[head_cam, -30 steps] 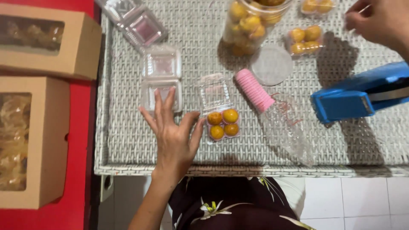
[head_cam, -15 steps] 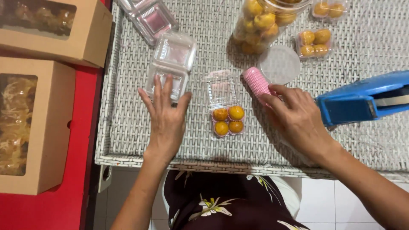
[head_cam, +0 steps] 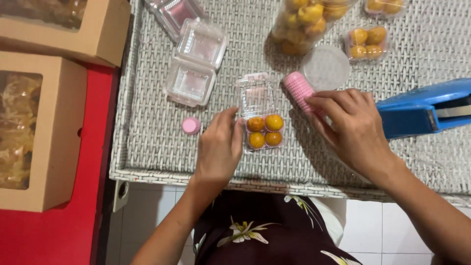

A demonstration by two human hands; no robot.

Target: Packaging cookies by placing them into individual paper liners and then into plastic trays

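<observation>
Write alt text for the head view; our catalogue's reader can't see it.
A left hand touches an open clear box of four orange pastries on a woven white table. The right hand rests on a stack of pink paper cups, beside a blue stapler.

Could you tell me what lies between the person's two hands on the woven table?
In the head view, an open clear clamshell box holding four orange-yellow pastries lies between the left hand and right hand; the left fingers touch it.
</observation>
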